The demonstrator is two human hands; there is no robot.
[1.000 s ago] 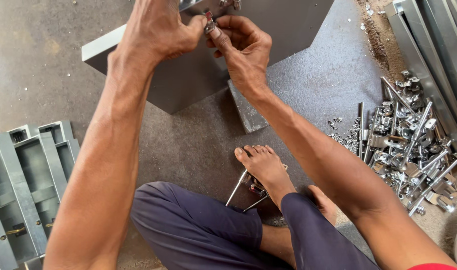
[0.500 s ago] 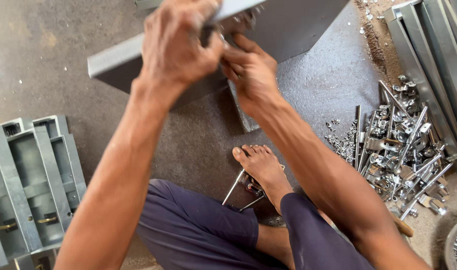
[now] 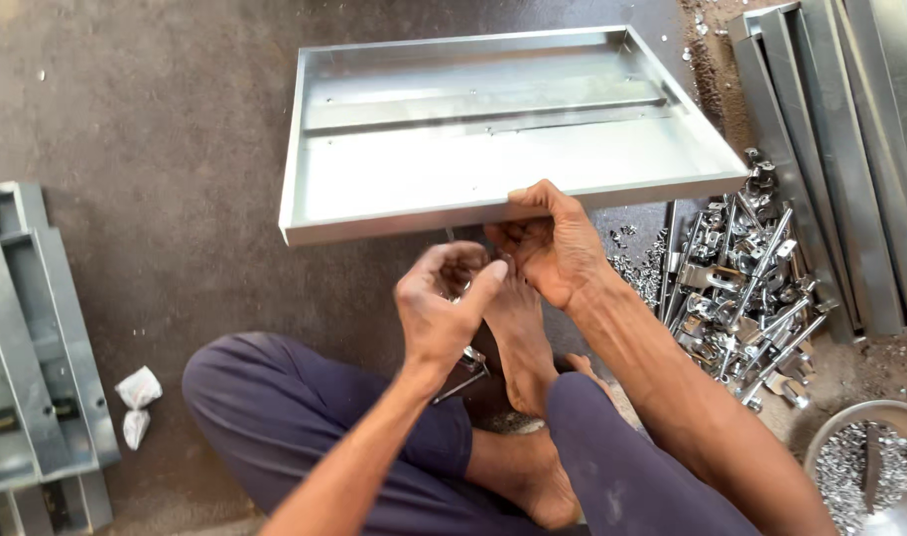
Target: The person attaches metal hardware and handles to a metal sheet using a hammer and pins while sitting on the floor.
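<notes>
One shallow sheet-metal tray (image 3: 493,139) is propped on the floor, near edge gripped by the right hand (image 3: 553,243). Something small, unclear, is pinched by the left hand (image 3: 444,308) just below. Metal latches (image 3: 741,288) are piled rightward.

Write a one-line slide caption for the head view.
Seated person's right hand grips a metal tray; left hand works below it.

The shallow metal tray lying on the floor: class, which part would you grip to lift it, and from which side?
Probably the near raised rim of the metal tray, taken from the person's side. The tray lies open side up, its folded lip offers a pinchable edge, and the right hand already rests there.
</notes>
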